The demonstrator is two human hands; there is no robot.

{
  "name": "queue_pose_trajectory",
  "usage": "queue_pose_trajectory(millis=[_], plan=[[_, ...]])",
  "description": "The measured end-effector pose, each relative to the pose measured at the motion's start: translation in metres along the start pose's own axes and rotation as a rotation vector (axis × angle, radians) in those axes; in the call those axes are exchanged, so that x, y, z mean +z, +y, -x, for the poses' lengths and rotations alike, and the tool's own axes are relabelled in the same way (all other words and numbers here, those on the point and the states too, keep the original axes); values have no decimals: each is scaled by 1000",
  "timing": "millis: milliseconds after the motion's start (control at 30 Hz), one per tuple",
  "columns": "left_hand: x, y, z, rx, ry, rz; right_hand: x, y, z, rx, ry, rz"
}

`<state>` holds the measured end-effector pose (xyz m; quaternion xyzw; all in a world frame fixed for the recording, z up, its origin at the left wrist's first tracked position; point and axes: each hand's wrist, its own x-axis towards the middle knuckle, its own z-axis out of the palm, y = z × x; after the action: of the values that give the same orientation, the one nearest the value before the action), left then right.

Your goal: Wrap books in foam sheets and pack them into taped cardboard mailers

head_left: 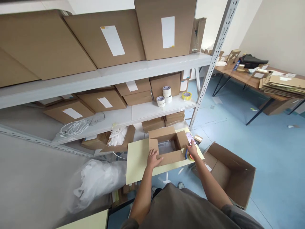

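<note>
An open cardboard box (169, 158) stands on a pale yellow tabletop (137, 156) with its flaps folded outward. Clear plastic-like material (166, 147) shows inside it. My left hand (153, 159) rests on the near left corner of the flaps, fingers spread and thumb stretched out. Beside the right flap, my right hand (193, 150) has its fingers apart, one over the lower end of a lit phone (190, 137). Whether it also touches the box flap I cannot tell. A tape dispenser with a blue part (186, 154) lies just under that hand, partly hidden.
A grey metal shelf (152, 66) with cartons rises ahead, holding white tape rolls (166, 91), yellow tape (186, 95) and a coiled white cable (75, 128). A large open carton (234, 173) sits right on the floor; a bulky white plastic bag (100, 178) lies left.
</note>
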<state>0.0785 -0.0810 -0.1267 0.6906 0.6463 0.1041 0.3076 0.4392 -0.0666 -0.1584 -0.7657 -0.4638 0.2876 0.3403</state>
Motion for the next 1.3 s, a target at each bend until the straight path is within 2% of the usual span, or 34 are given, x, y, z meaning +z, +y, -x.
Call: queue_pose_trajectory(millis=[100,200,433,600,733,867,967,1067,1133,1200,1300], plan=[[3,-6,6,7,-73,-104,3,-7,4,11,-1,-41],[0,-21,13,36,-101,-101,10,-23,12,-28,-33,-88],[-28,-64,26,47,-109,-68,45,-77,48,-129,-191,-119],[-49,-94,37,76,-110,-35,90,-106,64,-236,-273,37],[-55,-113,44,148,-152,-103,123,-119,74,-330,-404,269],[-58,-124,47,200,-170,-114,138,-121,83,-273,-523,430],[-65,-131,45,195,-201,-17,132,-117,83,-243,-524,274],[-72,-139,38,140,-191,206,113,-111,79,-149,-544,-61],[-76,-142,29,72,-145,371,102,-106,79,-40,-539,-295],[-79,-143,19,10,-94,486,97,-100,81,28,-482,-452],[-81,-138,3,-68,72,449,106,-92,86,26,-364,-522]])
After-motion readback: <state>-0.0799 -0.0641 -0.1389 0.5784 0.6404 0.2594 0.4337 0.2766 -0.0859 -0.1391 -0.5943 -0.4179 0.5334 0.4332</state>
